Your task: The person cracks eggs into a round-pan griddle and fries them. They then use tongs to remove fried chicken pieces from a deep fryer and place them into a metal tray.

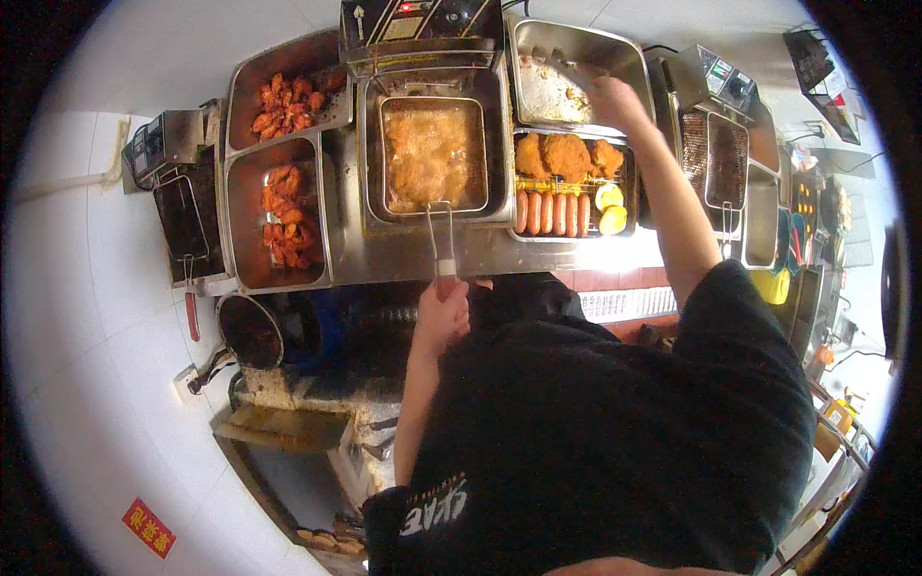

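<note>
My left hand (442,317) is closed round the handle (445,269) of a wire fryer basket (386,158). The basket sits in a deep fryer (367,192), where golden food (432,154) lies under bubbling oil. My right hand (615,102) reaches over a steel pan (540,101) at the far right of the fryer. From its fingers a grey metal utensil (573,73), which looks like tongs, points into that pan; blur hides its exact shape. Dark crumbs lie on the pan's bottom. Just nearer, a rack tray (573,242) holds breaded cutlets (567,156), sausages (552,213) and yellow round pieces (611,209).
Left of the fryer, two steel pans (245,206) hold reddish fried pieces (288,104). A second fryer with a basket (182,216) stands at the far left, another basket (727,158) at the right. Below the counter are a round pot (252,331) and a metal box (288,427).
</note>
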`<state>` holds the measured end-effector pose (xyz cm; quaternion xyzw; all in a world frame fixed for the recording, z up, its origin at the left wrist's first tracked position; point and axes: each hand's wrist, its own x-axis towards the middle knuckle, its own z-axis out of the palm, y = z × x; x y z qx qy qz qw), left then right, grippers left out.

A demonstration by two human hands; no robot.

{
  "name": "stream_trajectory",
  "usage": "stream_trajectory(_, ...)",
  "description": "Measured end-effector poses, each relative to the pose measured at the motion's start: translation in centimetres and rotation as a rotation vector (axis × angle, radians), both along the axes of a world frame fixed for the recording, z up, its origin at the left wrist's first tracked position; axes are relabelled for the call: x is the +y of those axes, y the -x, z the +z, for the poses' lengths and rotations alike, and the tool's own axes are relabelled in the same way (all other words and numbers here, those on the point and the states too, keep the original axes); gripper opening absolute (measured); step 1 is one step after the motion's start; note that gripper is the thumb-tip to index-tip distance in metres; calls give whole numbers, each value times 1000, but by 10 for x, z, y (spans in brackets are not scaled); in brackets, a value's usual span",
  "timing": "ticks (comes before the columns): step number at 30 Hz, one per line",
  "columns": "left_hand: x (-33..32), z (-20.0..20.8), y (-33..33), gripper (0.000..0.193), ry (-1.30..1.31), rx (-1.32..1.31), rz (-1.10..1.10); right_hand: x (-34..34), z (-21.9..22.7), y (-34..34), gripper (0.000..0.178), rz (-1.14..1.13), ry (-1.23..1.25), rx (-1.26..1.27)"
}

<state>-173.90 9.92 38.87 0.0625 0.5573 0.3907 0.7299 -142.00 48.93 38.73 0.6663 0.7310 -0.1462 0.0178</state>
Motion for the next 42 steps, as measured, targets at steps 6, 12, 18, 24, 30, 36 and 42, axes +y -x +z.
stream_trajectory(6,-10,1,-9,14,18,42,-14,-124,123,-32,46,71,153,560)
stream_trajectory(12,-12,1,-21,18,11,173,-70,-152,110,26,39,500,-46,298)
stream_trajectory(18,-11,5,-26,16,-17,257,-93,-138,92,50,31,470,14,460)
stream_trajectory(24,-8,11,-28,14,-41,279,-101,-129,70,71,37,199,546,721)
stream_trajectory(30,2,6,-37,17,-44,321,-128,-154,77,90,37,171,458,632)
stream_trajectory(36,18,6,-43,17,-16,292,-139,-157,71,103,32,448,35,343)
stream_trajectory(42,23,14,-44,18,46,295,-100,-156,62,106,29,556,-41,259)
